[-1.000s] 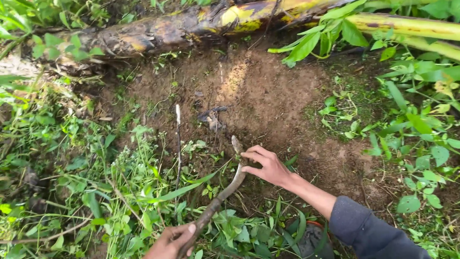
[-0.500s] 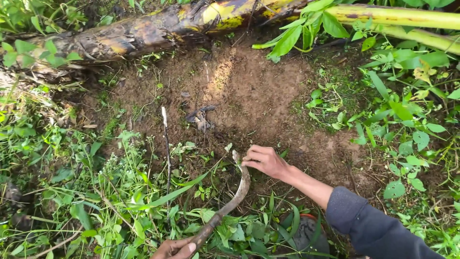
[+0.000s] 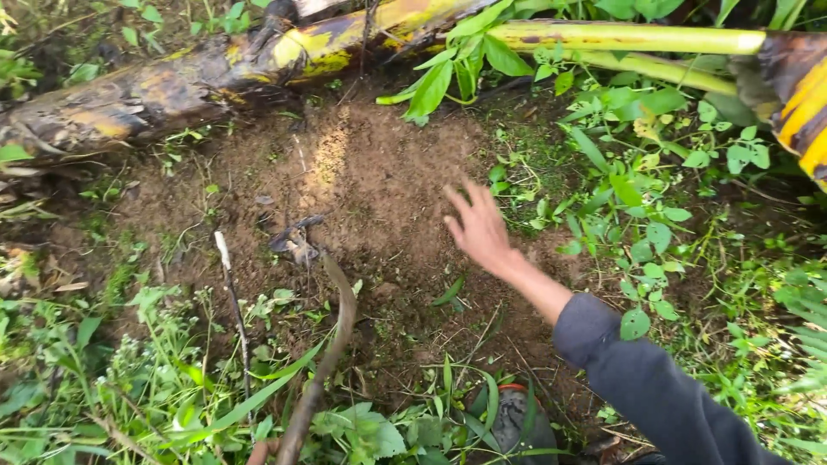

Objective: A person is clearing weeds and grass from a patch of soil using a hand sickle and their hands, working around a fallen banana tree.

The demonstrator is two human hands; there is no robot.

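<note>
We are seeing no packages, labels, signs or screens anywhere in this view.

So the right hand [image 3: 479, 226] has let go of the curved, rusty brown sickle blade [image 3: 332, 340] and now hovers open over the bare dirt, fingers spread. The left hand [image 3: 261, 451] has slid nearly out of view at the bottom edge, and the blade now reaches up to the small grey clump on the soil [image 3: 295, 240].
</note>
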